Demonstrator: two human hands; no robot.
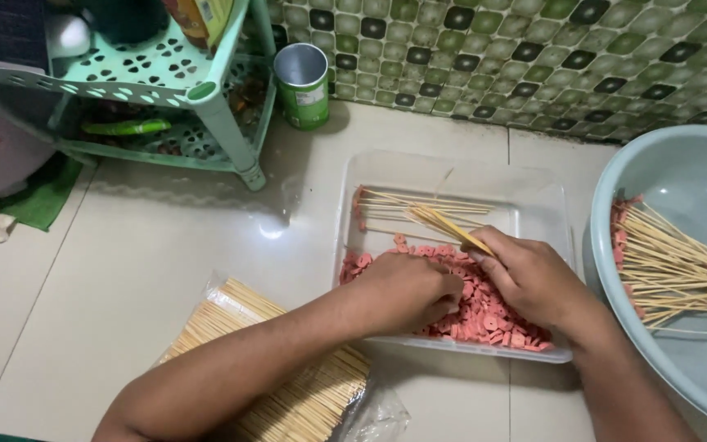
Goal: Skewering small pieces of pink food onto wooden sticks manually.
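The right hand (pixel 533 282) pinches a thin bamboo skewer (pixel 452 231) between thumb and fingers, its tip angled toward the upper left so pieces can slide on. The left hand (pixel 407 290) is curled down over the pink sausage slices (pixel 484 315), fingertips buried; whether it holds one I cannot tell. The slices, small flat rounds, heap in a clear plastic tray (pixel 546 200) at frame centre, loaded skewers lying along its far side. Finished ones fill the blue basin (pixel 656 176) at right; spare skewers in a bag (pixel 304 401) sit lower left.
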